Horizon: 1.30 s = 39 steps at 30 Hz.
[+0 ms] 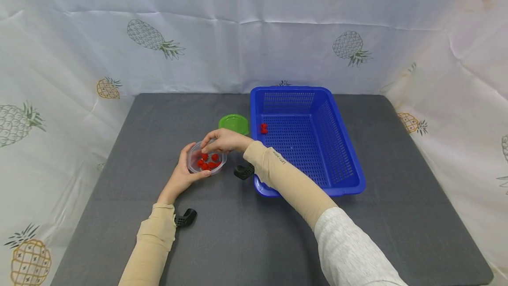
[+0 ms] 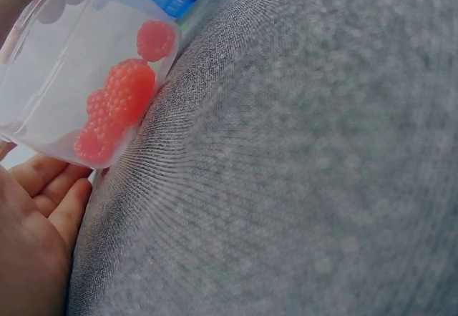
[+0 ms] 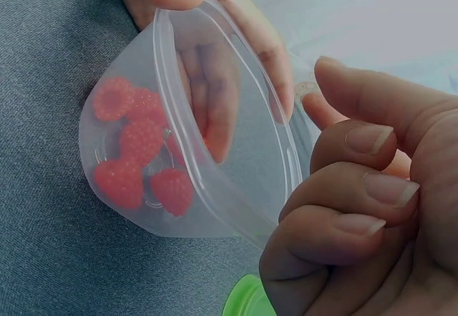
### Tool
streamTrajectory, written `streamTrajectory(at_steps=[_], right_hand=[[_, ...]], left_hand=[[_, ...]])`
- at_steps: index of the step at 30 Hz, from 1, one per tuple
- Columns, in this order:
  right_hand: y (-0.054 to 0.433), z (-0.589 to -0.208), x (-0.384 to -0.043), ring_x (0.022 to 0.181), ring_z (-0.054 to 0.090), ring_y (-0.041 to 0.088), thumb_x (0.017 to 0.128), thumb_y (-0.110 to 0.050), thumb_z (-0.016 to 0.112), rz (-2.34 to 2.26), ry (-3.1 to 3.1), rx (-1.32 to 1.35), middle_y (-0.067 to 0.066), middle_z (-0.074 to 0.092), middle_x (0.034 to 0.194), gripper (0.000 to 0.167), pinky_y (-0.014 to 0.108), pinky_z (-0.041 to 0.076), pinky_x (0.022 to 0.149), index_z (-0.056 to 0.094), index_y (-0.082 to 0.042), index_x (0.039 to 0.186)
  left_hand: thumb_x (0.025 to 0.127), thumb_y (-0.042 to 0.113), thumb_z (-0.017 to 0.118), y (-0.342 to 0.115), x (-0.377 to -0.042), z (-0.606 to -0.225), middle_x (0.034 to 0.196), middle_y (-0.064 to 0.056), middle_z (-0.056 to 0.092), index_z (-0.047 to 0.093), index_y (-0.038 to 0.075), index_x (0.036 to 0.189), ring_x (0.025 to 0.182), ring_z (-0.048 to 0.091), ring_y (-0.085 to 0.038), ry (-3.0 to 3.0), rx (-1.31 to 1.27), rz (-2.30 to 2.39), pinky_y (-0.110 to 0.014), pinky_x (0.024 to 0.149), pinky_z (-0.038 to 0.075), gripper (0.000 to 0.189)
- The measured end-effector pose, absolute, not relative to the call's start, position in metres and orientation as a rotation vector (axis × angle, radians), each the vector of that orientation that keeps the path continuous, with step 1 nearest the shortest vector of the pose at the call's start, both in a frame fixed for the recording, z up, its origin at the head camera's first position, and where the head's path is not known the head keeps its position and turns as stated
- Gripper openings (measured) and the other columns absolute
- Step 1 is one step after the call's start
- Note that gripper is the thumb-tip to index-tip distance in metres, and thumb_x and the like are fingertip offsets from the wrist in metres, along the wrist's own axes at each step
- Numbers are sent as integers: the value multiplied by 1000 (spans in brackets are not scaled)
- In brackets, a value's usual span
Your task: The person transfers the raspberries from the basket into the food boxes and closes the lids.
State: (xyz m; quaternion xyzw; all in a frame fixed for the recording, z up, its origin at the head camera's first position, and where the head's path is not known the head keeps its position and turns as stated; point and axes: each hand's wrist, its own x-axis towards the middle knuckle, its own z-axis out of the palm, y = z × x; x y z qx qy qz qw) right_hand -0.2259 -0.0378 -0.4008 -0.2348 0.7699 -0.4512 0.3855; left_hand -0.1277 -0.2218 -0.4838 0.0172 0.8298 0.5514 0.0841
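Note:
My left hand [image 1: 180, 178] grips a clear plastic container [image 1: 194, 157] by its side, fingers round one wall and thumb along the near rim. Several red raspberries [image 3: 141, 141] lie on the bottom of the container. Over its far right rim is my right hand [image 1: 223, 140], fingertips pointing down at the opening. In the right wrist view, the fingers [image 3: 336, 191] of that hand are loosely bent, and nothing shows between them. A blue basket [image 1: 341, 144] stands to the right, with a couple of red raspberries [image 1: 263, 129] near its left wall.
A round green lid [image 1: 233, 123] lies behind the container, close to the basket's left side. The dark grey tabletop [image 1: 234, 233] spreads beneath everything. Behind and at both sides hangs a white cloth [image 1: 238, 52] printed with pineapples.

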Motion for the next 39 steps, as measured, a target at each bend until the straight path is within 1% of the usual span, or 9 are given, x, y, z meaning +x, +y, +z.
streamTrajectory(at_steps=[7, 12, 16, 21, 24, 30, 32, 35, 39], right_hand=[[-38, -401, -226, 38, 24, 8, 86, -23, 66, -1142, 1931, -634, -5, 36, 48, 34, 23, 26, 41, 61, -9, 117], [-38, -396, -225, 37, 26, 9, 87, -21, 65, -1157, 1911, -724, -4, 35, 47, 38, 27, 28, 44, 58, -7, 122], [-39, -390, -224, 38, 27, 10, 88, -18, 64, -1206, 1870, -781, -4, 35, 47, 39, 29, 28, 45, 56, -4, 123], [-38, -384, -221, 39, 26, 11, 88, -17, 64, -1254, 1847, -793, -4, 35, 47, 35, 26, 28, 44, 57, -5, 120], [-37, -381, -219, 40, 26, 12, 88, -16, 64, -1282, 1836, -804, -3, 35, 47, 34, 28, 28, 45, 58, -6, 119], [-35, -374, -215, 41, 27, 12, 88, -16, 64, -1330, 1822, -836, -3, 37, 50, 34, 36, 27, 49, 58, -5, 119], [-34, -370, -213, 42, 27, 13, 88, -18, 65, -1352, 1824, -825, -2, 39, 50, 34, 37, 28, 50, 58, -6, 119], [-30, -363, -210, 42, 25, 14, 88, -20, 65, -1391, 1823, -806, -2, 37, 50, 32, 35, 27, 49, 60, -9, 118], [-24, -353, -207, 43, 22, 15, 88, -18, 63, -1435, 1830, -806, -2, 33, 50, 29, 30, 25, 48, 61, -10, 116]], left_hand=[[76, 33, 77, -222, -128, -483, 151, -13, 18, 6, 27, 147, 137, 25, -33, 2479, 60, 1644, -60, 109, 22, 101], [76, 31, 76, -222, -128, -484, 151, -13, 18, 7, 27, 147, 137, 26, -33, 2471, 67, 1661, -61, 109, 21, 99], [77, 29, 76, -221, -128, -484, 152, -12, 16, 8, 27, 146, 137, 26, -33, 2466, 73, 1678, -61, 109, 21, 97], [77, 30, 76, -222, -128, -483, 153, -12, 14, 5, 26, 147, 138, 24, -33, 2466, 60, 1667, -61, 109, 20, 100], [77, 31, 75, -222, -127, -482, 153, -11, 14, 4, 25, 147, 138, 23, -32, 2465, 50, 1655, -62, 109, 19, 100], [77, 32, 75, -222, -127, -482, 153, -10, 14, 6, 27, 146, 139, 21, -31, 2469, 63, 1660, -63, 109, 17, 98], [77, 31, 75, -221, -127, -482, 152, -11, 17, 7, 28, 146, 138, 22, -31, 2465, 75, 1671, -62, 109, 18, 97], [78, 28, 75, -221, -127, -482, 149, -11, 26, 8, 30, 144, 136, 28, -31, 2452, 93, 1698, -61, 109, 19, 94], [79, 25, 75, -221, -127, -483, 146, -11, 35, 9, 31, 144, 133, 33, -30, 2435, 125, 1732, -59, 110, 19, 93]])
